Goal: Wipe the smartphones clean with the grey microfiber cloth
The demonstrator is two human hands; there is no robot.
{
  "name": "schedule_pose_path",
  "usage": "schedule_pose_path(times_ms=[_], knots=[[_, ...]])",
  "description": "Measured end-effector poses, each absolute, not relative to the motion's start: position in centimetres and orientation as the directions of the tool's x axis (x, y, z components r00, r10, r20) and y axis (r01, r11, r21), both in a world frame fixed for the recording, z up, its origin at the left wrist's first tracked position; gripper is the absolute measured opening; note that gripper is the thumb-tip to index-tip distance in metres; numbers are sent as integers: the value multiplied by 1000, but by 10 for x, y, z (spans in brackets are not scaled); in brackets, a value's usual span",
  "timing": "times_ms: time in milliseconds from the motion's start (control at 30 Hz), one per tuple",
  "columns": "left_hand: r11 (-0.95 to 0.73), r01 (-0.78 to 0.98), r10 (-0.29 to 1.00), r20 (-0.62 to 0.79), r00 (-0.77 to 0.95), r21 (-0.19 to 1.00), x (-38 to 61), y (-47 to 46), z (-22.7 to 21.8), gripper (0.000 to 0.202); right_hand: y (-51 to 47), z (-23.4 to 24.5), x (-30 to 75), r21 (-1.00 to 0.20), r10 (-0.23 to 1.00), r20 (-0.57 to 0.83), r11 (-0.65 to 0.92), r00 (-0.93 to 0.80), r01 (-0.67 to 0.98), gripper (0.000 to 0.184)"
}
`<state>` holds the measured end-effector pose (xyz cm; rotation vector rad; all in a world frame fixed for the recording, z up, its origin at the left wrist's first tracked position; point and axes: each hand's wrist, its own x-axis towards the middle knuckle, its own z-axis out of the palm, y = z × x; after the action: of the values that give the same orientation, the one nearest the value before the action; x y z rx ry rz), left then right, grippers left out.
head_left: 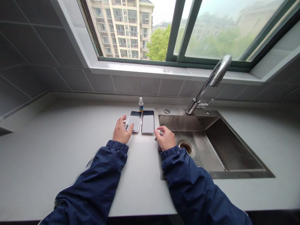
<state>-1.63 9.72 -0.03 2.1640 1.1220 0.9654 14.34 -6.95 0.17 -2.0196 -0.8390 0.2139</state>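
Two slim phone-like devices with dark, reflective screens lie flat side by side on the white counter. My left hand (122,130) is at the left phone (134,120), thumb over its lower part and fingers spread by its left edge. I cannot tell whether the hand touches it. My right hand (166,138) is beside the lower right corner of the right phone (147,122), above the sink's left rim. Its fingers are bent, with thumb and forefinger apart; a small greyish patch below them is unclear. Behind the phones stands a small white-capped bottle (141,104).
A steel sink (225,147) with a drain (186,147) lies to the right. A chrome faucet (206,86) rises behind it. The counter (58,137) extends left to a tiled wall (103,82), below a window with a white sill (150,69).
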Motion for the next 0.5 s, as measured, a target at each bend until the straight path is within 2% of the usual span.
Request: schedule_pose_path(times_ms=[267,500], knots=[[-703,448,699,421,578,552,-21,96,-10,85,-57,5,144,-692,682,125,-460,720,556,47],[-740,413,658,446,607,531,-18,100,-13,87,-30,12,150,-669,685,42,-522,728,529,61]])
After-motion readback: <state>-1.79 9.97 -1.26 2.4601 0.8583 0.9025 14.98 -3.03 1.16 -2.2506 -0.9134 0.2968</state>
